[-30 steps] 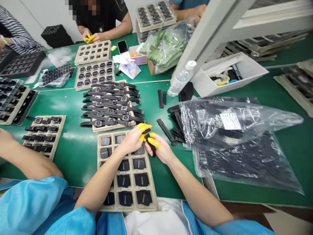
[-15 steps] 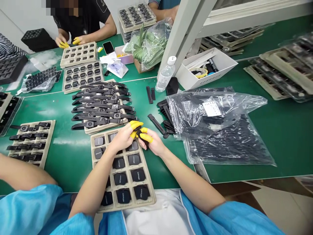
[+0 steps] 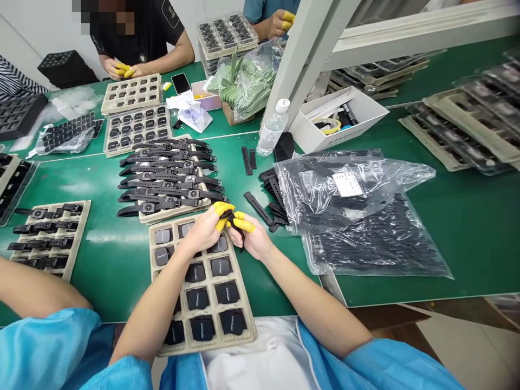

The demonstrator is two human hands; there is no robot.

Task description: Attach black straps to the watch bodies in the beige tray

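Both hands wear yellow finger covers and meet above the far right edge of a beige tray (image 3: 254, 325). My left hand (image 3: 206, 230) is closed on a small black smartwatch (image 3: 226, 214), mostly hidden by the fingers. In the pinch of my right hand (image 3: 252, 238) is a black watch strap (image 3: 238, 230), its lower end hanging down. The strap touches or nearly touches the watch; whether they are joined I cannot tell. Square dark watch faces (image 3: 227, 293) with printed film sit in the tray's pockets below.
Beyond the tray lie strapped watches (image 3: 170, 187) on another tray. To the right are loose straps (image 3: 259, 208), a clear bag of straps (image 3: 374, 233), a water bottle (image 3: 273, 127) and a white box (image 3: 339, 119). A co-worker's arm (image 3: 40, 287) reaches in from the left.
My hands stay together in nearly the same place. The strap in my right hand has turned and now hangs more steeply. At the back, a co-worker's hand with yellow finger covers has come up.
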